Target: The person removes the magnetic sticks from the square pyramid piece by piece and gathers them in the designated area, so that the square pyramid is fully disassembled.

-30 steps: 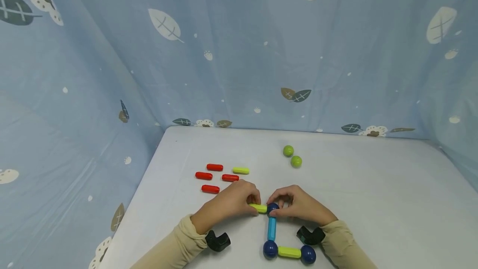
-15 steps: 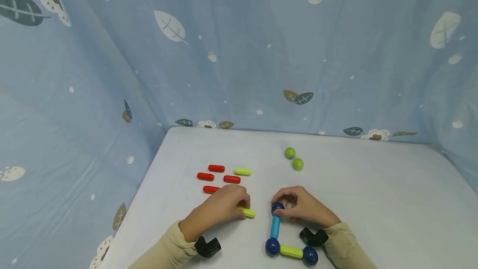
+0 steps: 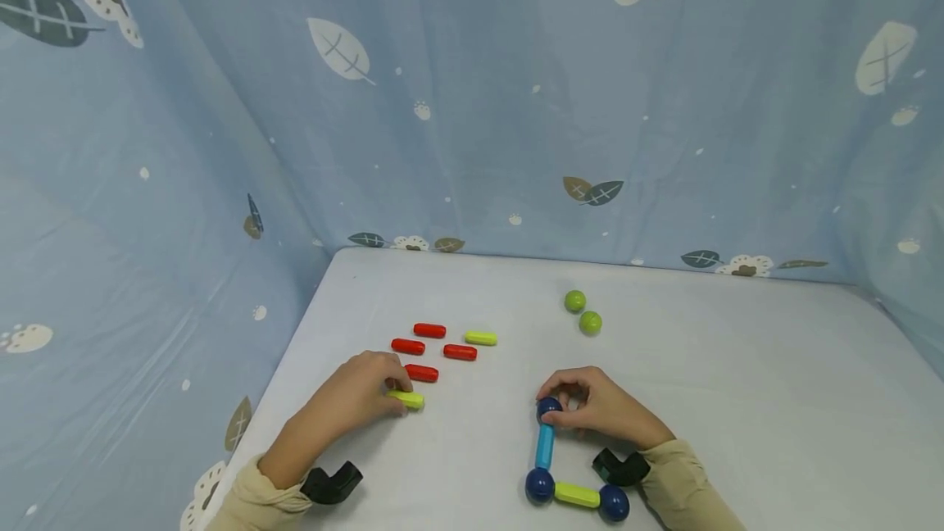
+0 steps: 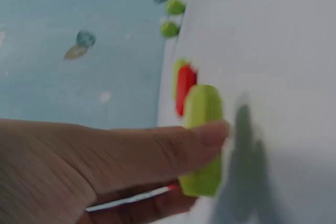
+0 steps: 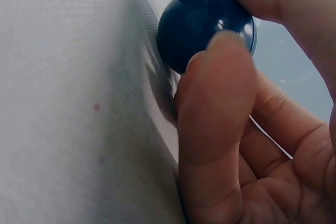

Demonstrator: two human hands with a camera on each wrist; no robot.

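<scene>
My left hand [image 3: 360, 390] pinches a yellow-green toy rod [image 4: 205, 106] between thumb and fingers. The rod's shadow lies apart from it on the table in the left wrist view. My right hand [image 3: 601, 408] grips a dark blue ball [image 5: 202, 27] with thumb and fingers. That ball joins the top of a light blue rod [image 3: 544, 446], whose lower end meets a second dark blue ball [image 3: 540, 485]. From there another yellow-green rod [image 3: 577, 495] runs right to a third dark blue ball [image 3: 614, 504]. Together they form an L shape on the table.
Several red rods, one a red rod [image 3: 460, 352], lie just beyond my left hand. A loose yellow-green rod [image 3: 481, 338] is beside them. Two light green balls [image 3: 575, 301] sit farther back on the white table [image 3: 723, 351]. A blue patterned curtain [image 3: 472, 105] rises behind.
My left hand has pulled the yellow-green rod away from the top dark blue ball and carried it left, close to the red rods. The right hand has kept its grip on the ball.
</scene>
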